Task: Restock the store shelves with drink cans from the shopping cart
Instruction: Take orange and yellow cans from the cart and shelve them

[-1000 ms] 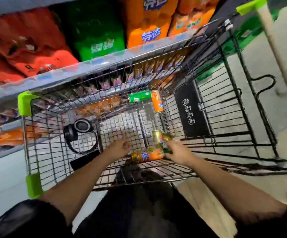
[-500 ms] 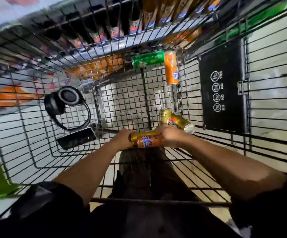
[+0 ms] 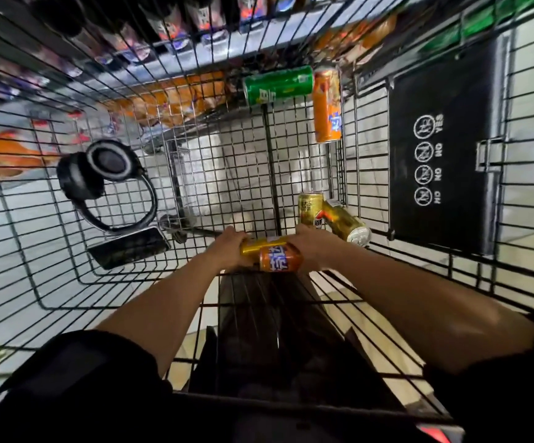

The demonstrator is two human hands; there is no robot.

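Both of my hands are down in the wire shopping cart (image 3: 51,282), near its close end. My right hand (image 3: 312,247) grips an orange can (image 3: 281,259) lying on its side. My left hand (image 3: 227,247) grips a gold can (image 3: 254,247) that lies just behind the orange one and touches it. Two more gold cans (image 3: 309,207) (image 3: 346,224) lean together just beyond my right hand. At the cart's far end lie a green can (image 3: 278,85) and another orange can (image 3: 327,107). Stocked shelves (image 3: 169,100) show blurred through the far wire.
Black headphones (image 3: 105,174) and a dark phone (image 3: 128,251) lie on the cart floor to the left of my hands. A black panel with white symbols (image 3: 441,145) hangs on the right wall. A dark bag (image 3: 275,330) sits below my arms.
My head has dropped closer into the cart. My left hand, which was reaching a second ago, now grips the gold can, and my right hand has closed on the orange can.
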